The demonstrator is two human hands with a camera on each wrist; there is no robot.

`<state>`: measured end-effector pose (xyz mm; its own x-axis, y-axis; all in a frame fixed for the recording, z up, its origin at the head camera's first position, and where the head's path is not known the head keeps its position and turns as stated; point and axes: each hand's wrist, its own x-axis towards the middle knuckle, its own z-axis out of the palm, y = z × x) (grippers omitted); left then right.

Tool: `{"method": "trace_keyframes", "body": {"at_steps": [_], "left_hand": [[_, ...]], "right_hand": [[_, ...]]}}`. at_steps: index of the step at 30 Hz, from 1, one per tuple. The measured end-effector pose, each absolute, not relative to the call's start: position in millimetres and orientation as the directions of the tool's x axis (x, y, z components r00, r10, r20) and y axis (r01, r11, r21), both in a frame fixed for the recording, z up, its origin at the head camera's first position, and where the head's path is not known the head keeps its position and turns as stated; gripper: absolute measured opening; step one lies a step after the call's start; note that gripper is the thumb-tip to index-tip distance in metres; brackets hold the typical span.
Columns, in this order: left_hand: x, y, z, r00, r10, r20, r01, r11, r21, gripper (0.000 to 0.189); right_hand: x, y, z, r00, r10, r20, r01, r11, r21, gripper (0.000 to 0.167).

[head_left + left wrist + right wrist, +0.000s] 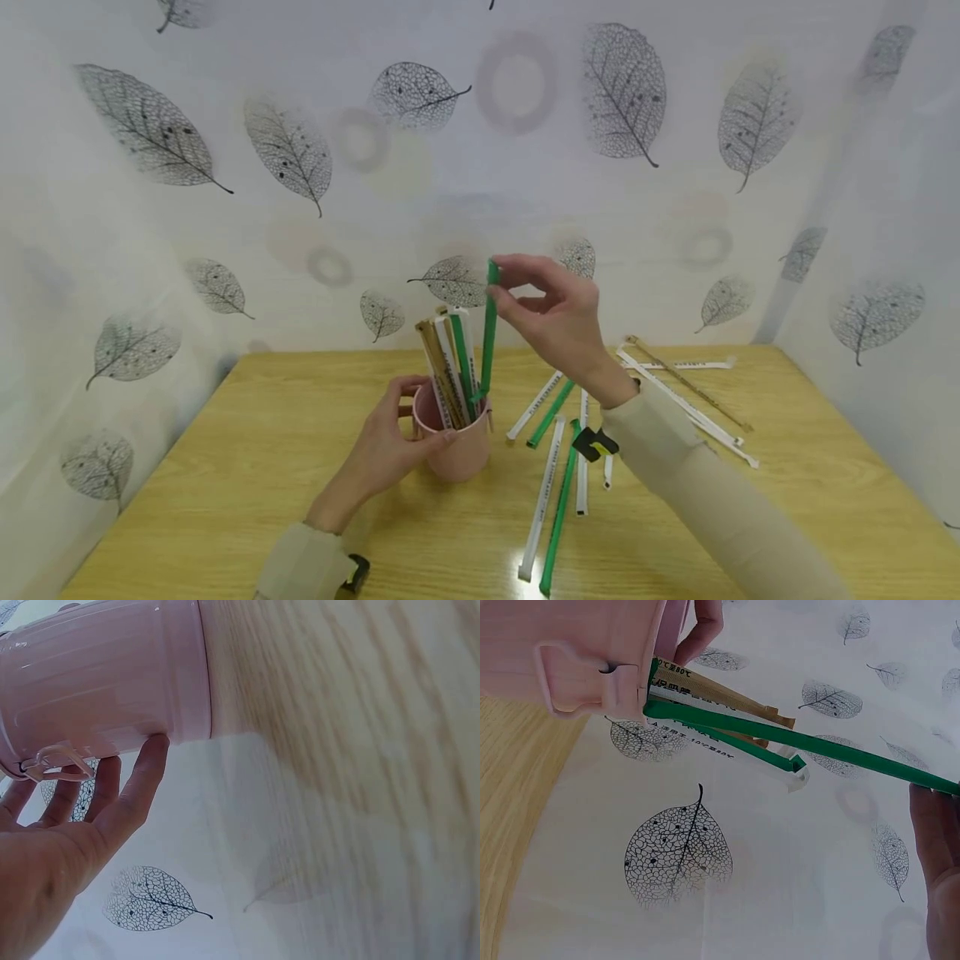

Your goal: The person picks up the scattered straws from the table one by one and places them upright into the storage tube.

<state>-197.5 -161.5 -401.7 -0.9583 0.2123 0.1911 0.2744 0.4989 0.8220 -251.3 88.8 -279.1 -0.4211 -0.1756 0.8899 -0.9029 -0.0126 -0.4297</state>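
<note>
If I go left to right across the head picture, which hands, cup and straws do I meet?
Left hand → pink cup → held green straw → right hand → brown straw. Other straws overlap too much to place.

- Light wooden tabletop [247, 467], beneath the left grip [386, 448]
- White leaf-patterned backdrop [510, 200], behind the right grip [564, 315]
- Large gray printed leaf [625, 90] and faint ring [486, 82], well above the right grip
</note>
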Motion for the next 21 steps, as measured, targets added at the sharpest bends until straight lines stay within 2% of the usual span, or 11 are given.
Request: {"method": "trace_keyframes", "body": {"at_steps": [8,21], "left_hand": [[-198.9,-162.0,-402.4,-0.96,0.208,0.188,0.27,0.504,0.82,0.077],[-199.2,-161.1,-403.9,-0.958,0.212,0.191,0.273,0.488,0.829,0.075]], "right_hand": [[-251.6,85.5,-287.0,-0.439,-0.151,0.886,-0.897,0.007,-0.443,0.031],[-255.4,82.4,-337.1,-0.543,-0.329,0.772,-0.837,0.144,-0.528,0.029]]}}
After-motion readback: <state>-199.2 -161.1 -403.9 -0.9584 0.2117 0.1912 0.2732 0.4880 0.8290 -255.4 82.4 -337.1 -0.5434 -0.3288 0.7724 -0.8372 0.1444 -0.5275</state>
